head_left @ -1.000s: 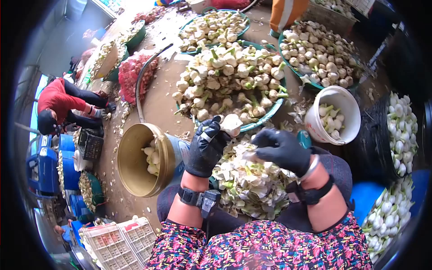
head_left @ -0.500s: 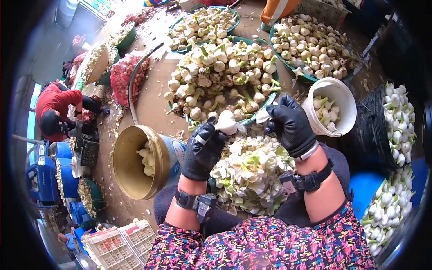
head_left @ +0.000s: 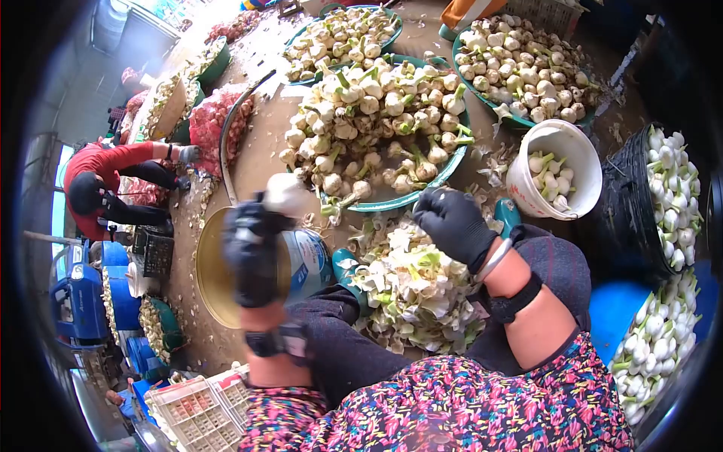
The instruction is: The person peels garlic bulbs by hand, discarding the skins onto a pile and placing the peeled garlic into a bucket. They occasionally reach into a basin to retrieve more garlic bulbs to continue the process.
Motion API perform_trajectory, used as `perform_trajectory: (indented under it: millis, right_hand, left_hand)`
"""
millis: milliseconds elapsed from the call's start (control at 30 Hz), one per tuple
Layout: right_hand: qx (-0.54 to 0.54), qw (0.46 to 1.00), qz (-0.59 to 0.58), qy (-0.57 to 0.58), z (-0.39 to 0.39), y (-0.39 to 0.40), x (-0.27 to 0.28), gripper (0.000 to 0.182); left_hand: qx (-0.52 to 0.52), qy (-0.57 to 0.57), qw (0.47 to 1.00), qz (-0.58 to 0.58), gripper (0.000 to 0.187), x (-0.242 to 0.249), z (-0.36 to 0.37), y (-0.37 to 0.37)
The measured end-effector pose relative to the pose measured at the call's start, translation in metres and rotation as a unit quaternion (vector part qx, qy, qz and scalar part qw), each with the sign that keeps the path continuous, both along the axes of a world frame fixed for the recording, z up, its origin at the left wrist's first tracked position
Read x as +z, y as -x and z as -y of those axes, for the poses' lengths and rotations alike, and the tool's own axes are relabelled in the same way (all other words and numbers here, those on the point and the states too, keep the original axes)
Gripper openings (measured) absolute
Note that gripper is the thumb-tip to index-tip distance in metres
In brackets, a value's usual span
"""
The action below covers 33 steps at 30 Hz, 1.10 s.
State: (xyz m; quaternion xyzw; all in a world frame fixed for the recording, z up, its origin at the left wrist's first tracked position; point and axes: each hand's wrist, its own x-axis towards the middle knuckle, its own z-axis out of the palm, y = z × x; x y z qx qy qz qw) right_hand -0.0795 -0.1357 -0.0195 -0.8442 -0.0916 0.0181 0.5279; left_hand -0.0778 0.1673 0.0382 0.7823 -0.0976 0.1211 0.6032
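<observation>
A peeled white garlic bulb is in my left hand, whose black glove is smeared by motion. That hand is over the mouth of a yellowish bucket with a blue-and-white outer side. My right hand, also black-gloved, is closed with its knuckles up; whatever it may hold is hidden. Below it lies a heap of garlic skins and leaf scraps between my legs. In front of both hands stands a large green-rimmed tub piled with untrimmed garlic bulbs.
A white bucket with some peeled bulbs stands right of my right hand. Beyond it is a black container beside heaped white bulbs. More garlic tubs stand farther off. A person in red bends at the left.
My left hand has swung left with the bulb, from the scrap heap to the yellowish bucket. My right hand has drawn slightly left and down; the white piece at its fingers no longer shows.
</observation>
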Motion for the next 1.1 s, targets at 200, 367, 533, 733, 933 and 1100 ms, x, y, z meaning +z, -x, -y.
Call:
perform_trajectory:
  millis: [200,367,533,733,933,1100]
  right_hand:
    - [0.02,0.989,-0.146,-0.027,0.01,0.002,0.033,0.025]
    - [0.08,0.996,0.005,-0.036,-0.002,0.003,0.0,0.022]
    - [0.07,0.997,-0.008,0.013,-0.003,0.004,-0.012,0.042]
    - [0.078,0.986,-0.135,0.061,0.002,-0.009,0.003,0.045]
    - [0.007,0.994,-0.049,-0.101,-0.012,-0.012,-0.016,0.082]
    - [0.059,0.963,-0.1,-0.242,-0.021,-0.016,-0.031,0.066]
  left_hand:
    - [0.167,-0.389,0.903,-0.078,0.016,0.044,-0.079,-0.008]
    - [-0.052,-0.375,0.925,-0.043,0.016,-0.057,0.004,-0.067]
    - [-0.141,-0.54,0.816,-0.15,0.054,-0.224,0.02,-0.116]
    - [-0.097,-0.507,0.846,-0.13,0.02,-0.247,0.003,-0.124]
    - [-0.133,-0.031,0.928,-0.346,0.02,-0.103,0.065,-0.094]
    - [-0.193,0.111,0.922,-0.318,0.028,-0.012,0.111,-0.018]
